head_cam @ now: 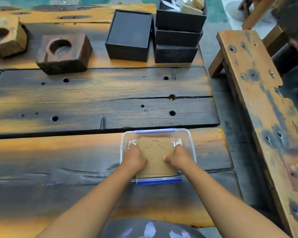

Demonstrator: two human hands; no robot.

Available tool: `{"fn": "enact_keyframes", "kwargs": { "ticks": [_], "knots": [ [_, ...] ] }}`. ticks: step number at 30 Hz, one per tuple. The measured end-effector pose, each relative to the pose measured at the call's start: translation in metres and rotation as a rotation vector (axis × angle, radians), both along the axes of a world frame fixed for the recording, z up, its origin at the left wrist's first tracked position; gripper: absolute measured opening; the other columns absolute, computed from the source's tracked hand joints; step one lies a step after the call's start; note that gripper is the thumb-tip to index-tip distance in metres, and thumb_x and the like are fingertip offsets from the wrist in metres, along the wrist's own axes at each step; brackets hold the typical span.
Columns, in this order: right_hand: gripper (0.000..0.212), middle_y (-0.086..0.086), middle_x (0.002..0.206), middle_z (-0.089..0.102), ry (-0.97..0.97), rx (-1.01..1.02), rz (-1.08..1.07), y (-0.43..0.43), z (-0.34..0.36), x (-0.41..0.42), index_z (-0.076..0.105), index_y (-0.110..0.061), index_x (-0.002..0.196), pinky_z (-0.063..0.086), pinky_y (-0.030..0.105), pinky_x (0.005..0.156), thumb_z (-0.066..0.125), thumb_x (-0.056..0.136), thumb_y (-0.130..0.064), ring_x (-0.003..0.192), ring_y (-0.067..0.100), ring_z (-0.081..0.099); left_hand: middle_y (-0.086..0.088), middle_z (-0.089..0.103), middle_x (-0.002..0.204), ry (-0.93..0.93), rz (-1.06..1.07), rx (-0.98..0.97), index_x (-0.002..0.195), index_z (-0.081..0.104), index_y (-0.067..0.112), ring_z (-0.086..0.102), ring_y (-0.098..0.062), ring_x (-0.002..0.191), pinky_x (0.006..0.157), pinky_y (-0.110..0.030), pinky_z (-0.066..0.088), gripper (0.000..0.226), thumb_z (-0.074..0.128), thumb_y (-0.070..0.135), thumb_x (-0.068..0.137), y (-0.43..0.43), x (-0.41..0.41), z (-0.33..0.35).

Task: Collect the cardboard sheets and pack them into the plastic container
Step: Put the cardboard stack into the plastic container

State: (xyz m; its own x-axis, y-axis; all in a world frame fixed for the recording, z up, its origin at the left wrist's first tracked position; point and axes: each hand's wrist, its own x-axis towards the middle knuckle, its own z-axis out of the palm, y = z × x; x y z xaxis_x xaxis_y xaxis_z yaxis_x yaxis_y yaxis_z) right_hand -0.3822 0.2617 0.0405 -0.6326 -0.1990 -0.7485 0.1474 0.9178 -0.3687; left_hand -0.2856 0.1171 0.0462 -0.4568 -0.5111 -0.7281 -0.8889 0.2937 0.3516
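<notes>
A clear plastic container with blue clips stands near the front right of the wooden table. Inside it lies a stack of brown cardboard sheets, the top one with a cut-out outline. My left hand grips the stack's left edge and my right hand grips its right edge, both reaching down into the container. The lower sheets are mostly hidden under the top one and my hands.
Black boxes stand at the back: one open box and a stack with items on top. Two wooden blocks with round hollows sit at the back left. A wooden bench runs along the right.
</notes>
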Motion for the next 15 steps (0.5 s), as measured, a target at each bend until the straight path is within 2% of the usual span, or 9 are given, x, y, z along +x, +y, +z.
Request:
{"fn": "enact_keyframes", "kwargs": {
  "ticks": [4, 7, 11, 15],
  "knots": [
    [0.048, 0.007, 0.114, 0.064, -0.014, 0.023, 0.011, -0.003, -0.008, -0.001, 0.050, -0.013, 0.112, 0.055, 0.041, 0.090, 0.075, 0.079, -0.036, 0.103, 0.026, 0.063, -0.015, 0.051, 0.139, -0.054, -0.022, 0.005, 0.139, 0.040, 0.006, 0.058, -0.029, 0.120, 0.095, -0.033, 0.050, 0.062, 0.065, 0.026, 0.085, -0.003, -0.001, -0.008],
    [0.049, 0.007, 0.115, 0.063, -0.015, 0.041, 0.032, -0.004, -0.012, -0.003, 0.050, -0.013, 0.114, 0.055, 0.038, 0.087, 0.074, 0.080, -0.037, 0.103, 0.025, 0.062, -0.013, 0.055, 0.136, -0.071, -0.049, -0.006, 0.135, 0.045, 0.008, 0.058, -0.030, 0.119, 0.098, -0.034, 0.051, 0.056, 0.065, 0.027, 0.086, -0.004, -0.003, -0.012],
    [0.051, 0.007, 0.118, 0.062, -0.002, 0.075, 0.074, -0.006, -0.016, -0.005, 0.051, -0.012, 0.118, 0.050, 0.033, 0.080, 0.073, 0.081, -0.039, 0.107, 0.026, 0.060, -0.013, 0.046, 0.148, -0.102, -0.089, -0.027, 0.138, 0.044, 0.007, 0.052, -0.031, 0.128, 0.105, -0.038, 0.048, 0.061, 0.068, 0.032, 0.087, -0.004, -0.005, -0.018],
    [0.046, 0.007, 0.117, 0.063, 0.012, 0.068, 0.088, -0.007, -0.017, -0.006, 0.054, -0.013, 0.113, 0.048, 0.031, 0.076, 0.074, 0.080, -0.038, 0.105, 0.026, 0.062, -0.015, 0.054, 0.137, -0.106, -0.087, -0.036, 0.132, 0.048, 0.007, 0.056, -0.030, 0.123, 0.100, -0.036, 0.048, 0.057, 0.069, 0.033, 0.086, -0.005, -0.007, -0.018]
  ]
}}
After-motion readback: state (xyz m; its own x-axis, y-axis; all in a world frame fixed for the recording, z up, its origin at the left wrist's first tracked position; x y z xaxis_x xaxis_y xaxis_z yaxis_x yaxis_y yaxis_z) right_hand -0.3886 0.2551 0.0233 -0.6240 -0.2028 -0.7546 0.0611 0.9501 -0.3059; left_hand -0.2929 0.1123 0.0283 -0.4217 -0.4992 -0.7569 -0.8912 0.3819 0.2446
